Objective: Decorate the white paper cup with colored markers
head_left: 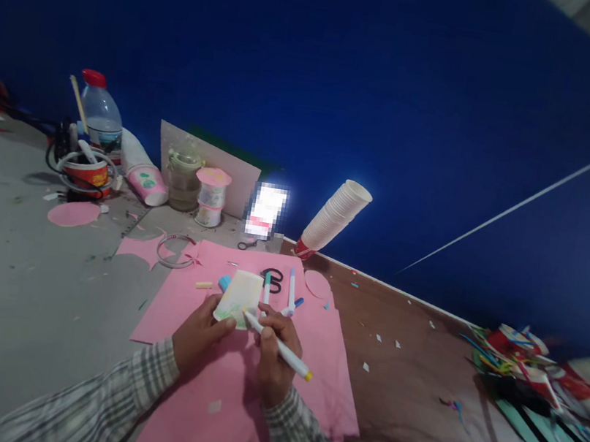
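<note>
A white paper cup (pixel 243 291) with green and yellow marks near its lower end is gripped by my left hand (pixel 202 333), fingers and thumb on its left side. My right hand (pixel 275 355) is closed round a white marker (pixel 283 352) with a yellow end, its tip against the cup's lower right part. Both hands are above pink paper (pixel 227 381). Just behind the right hand lie black-handled scissors (pixel 273 280), a teal-capped marker (pixel 267 285) and a lilac marker (pixel 292 288). A blue piece (pixel 224 283) is beside the cup.
A tall cup stack (pixel 335 216) leans by the blue wall. Behind the paper stand a glass jar (pixel 182 182), a decorated cup tower (pixel 211 197) and a bright phone (pixel 266 209). A tape ring (pixel 177 251) is at left, a bottle (pixel 101 114) farther back, cluttered craft items at far right.
</note>
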Demonstrator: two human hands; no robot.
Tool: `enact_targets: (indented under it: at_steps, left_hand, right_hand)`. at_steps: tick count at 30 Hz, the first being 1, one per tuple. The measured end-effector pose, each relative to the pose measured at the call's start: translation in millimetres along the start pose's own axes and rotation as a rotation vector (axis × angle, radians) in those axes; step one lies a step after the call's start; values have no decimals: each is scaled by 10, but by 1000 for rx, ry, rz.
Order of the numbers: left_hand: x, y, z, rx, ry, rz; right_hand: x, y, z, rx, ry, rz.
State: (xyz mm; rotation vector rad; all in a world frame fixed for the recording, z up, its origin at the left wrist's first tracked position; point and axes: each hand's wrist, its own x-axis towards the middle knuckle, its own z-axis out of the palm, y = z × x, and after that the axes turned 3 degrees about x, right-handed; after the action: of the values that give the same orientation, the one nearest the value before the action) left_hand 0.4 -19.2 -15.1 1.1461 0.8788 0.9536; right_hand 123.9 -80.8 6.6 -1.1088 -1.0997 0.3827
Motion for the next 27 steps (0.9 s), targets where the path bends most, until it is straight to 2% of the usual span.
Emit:
enact_targets:
  at_steps: [7,27]
  left_hand:
    - [2,18,-1,11,-2,15]
    - [0,57,-2,39,2,40]
  right_hand:
    - [19,-26,40,66,100,66]
    - [10,-6,31,6,68,34]
